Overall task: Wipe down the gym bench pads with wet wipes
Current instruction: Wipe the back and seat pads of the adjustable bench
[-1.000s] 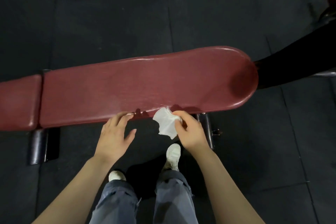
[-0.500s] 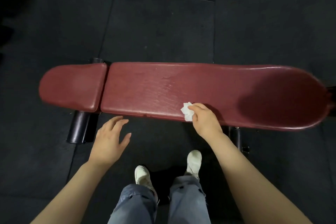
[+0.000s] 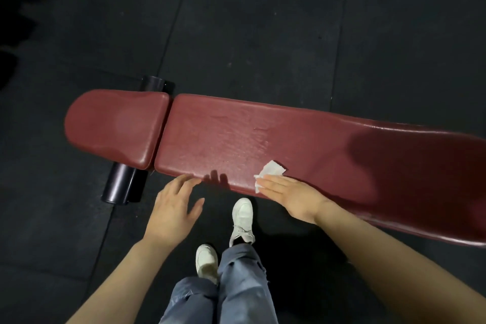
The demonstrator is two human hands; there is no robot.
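Note:
A dark red gym bench lies across the view, with a long back pad and a short seat pad to its left. A white wet wipe lies on the long pad near its front edge. My right hand presses flat on the wipe with straight fingers, covering part of it. My left hand hovers spread at the pad's front edge, holding nothing, its fingertips close to the edge.
A black cylindrical bench foot sticks out under the gap between the pads, another black foot end behind. Dark rubber floor tiles surround the bench. My white shoes stand just in front of it.
The view has shifted left along the bench, bringing the seat pad into sight. My right hand went from pinching the wipe at the pad's edge to pressing it flat on the top surface.

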